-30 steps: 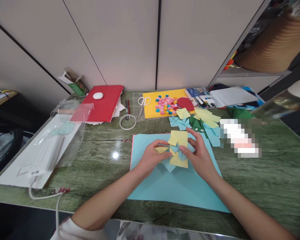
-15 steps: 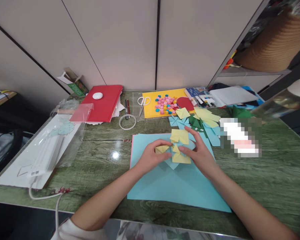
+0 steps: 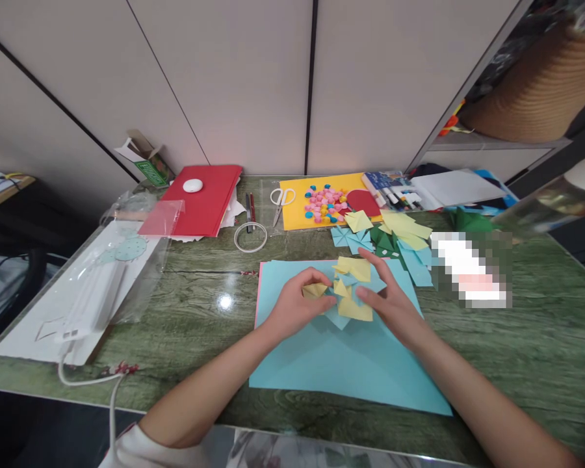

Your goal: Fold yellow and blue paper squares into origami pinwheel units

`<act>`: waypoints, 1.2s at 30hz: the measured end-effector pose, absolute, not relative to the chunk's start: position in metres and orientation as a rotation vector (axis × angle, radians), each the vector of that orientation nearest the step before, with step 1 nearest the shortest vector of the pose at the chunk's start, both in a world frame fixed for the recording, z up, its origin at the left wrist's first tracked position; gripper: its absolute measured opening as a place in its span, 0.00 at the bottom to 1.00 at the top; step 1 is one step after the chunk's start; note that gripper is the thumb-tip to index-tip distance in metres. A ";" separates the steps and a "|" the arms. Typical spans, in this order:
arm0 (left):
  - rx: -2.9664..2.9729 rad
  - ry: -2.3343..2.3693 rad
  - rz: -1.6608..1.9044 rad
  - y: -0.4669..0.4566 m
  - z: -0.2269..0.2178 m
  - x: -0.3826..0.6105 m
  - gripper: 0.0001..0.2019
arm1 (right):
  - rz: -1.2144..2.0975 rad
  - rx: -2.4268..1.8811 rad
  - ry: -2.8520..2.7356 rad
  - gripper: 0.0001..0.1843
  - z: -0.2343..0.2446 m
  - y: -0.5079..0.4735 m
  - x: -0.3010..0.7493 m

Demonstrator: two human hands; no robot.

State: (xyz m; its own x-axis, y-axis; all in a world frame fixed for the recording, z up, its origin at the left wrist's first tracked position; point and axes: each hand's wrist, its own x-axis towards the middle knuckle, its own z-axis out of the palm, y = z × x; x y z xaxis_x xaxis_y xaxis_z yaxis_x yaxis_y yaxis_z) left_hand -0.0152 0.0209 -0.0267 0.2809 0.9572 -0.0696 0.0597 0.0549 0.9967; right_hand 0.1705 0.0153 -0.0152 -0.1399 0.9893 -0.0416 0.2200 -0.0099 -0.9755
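Note:
Between my two hands is a folded paper piece of yellow and light blue flaps, above a stack of light blue sheets. My left hand pinches its left side, thumb and fingers near the centre. My right hand grips the right side, its thumb on a blue flap and its index finger reaching behind the upper yellow flap. Its other right-hand fingers are hidden. Just beyond lie light blue folded pieces, yellow folded papers and dark green folded paper.
At the back are scissors, a yellow sheet with pink, blue and yellow beads, and a red folder. A tape ring lies nearer. Left is a white power strip with its cable. A blurred white item lies right.
My right thumb has shifted slightly right from the centre, and more of the blue flap shows beside it. The yellow flaps have tilted a little. Both hands keep hold.

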 end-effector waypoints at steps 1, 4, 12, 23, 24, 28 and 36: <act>1.320 1.067 0.924 0.021 -0.027 -0.015 0.10 | 1.242 -1.321 -1.476 0.37 -0.016 0.015 0.170; 1.325 1.073 0.923 0.020 -0.027 -0.015 0.09 | 1.271 -1.316 -1.445 0.40 -0.021 0.016 0.171; 1.346 1.045 0.913 0.021 -0.026 -0.015 0.08 | 1.224 -1.406 -1.447 0.36 -0.025 0.019 0.171; 1.205 1.139 0.893 0.020 -0.020 -0.014 0.25 | 1.051 -1.346 -1.515 0.36 -0.022 0.011 0.163; 1.182 1.117 0.864 0.020 -0.019 -0.015 0.29 | 1.051 -1.342 -1.501 0.36 -0.022 0.011 0.163; 1.013 0.956 0.694 0.024 -0.013 -0.020 0.35 | 1.156 -1.289 -1.460 0.39 -0.017 0.013 0.169; 0.821 0.863 0.770 0.026 -0.016 -0.020 0.18 | 1.414 -1.200 -1.523 0.34 -0.009 0.010 0.175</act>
State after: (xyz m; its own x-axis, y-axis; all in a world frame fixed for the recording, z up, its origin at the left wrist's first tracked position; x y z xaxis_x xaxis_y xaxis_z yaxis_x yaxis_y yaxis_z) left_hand -0.0203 0.0261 -0.0163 0.4355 0.8355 -0.3350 -0.2380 0.4658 0.8523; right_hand 0.1749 0.0104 -0.0090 -0.3029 0.9494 -0.0830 0.1532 -0.0375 -0.9875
